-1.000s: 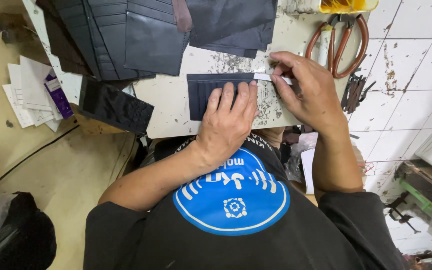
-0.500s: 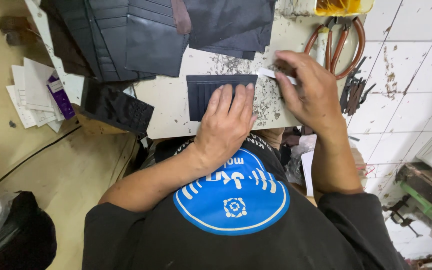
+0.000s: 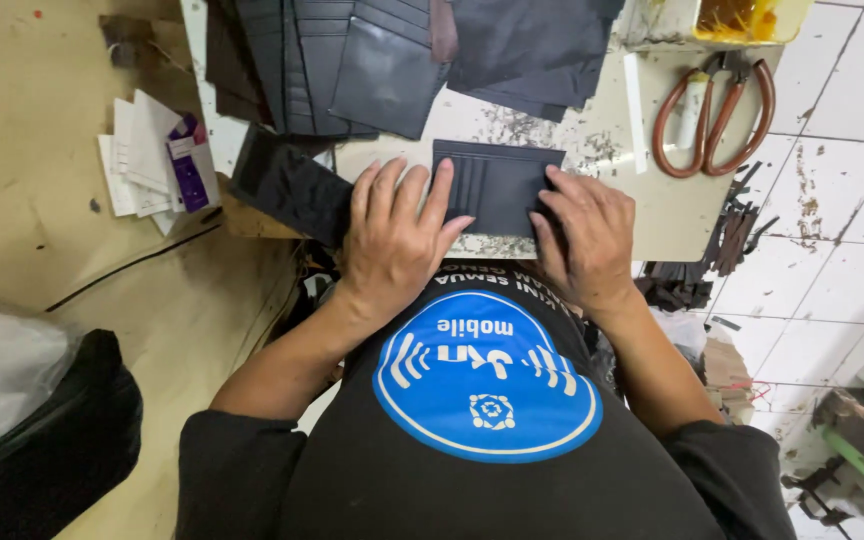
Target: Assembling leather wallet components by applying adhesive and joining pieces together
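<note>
Dark leather card-slot panel (image 3: 497, 185) flat on worktable (image 3: 652, 215), centre of frame, upper part. My left hand (image 3: 397, 235) spread flat, palm down, fingers pressing panel's left edge, gripping nothing. My right hand (image 3: 582, 235) flat, fingers splayed on panel's right edge, likewise pressing. Stack of dark leather pieces (image 3: 382, 60) above. Orange-handled scissors (image 3: 712, 110) upper right. Paper scraps (image 3: 152, 155) left on floor.

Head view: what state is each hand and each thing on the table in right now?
Left hand: open, flat, pressing the wallet piece.
Right hand: open, flat, pressing the same piece.
Wallet piece: flat on the table, pinned under both hands.
Scissors: lying untouched, blades hidden.
Stack of dark pieces: piled, overlapping.
Table: scuffed and stained.
</note>
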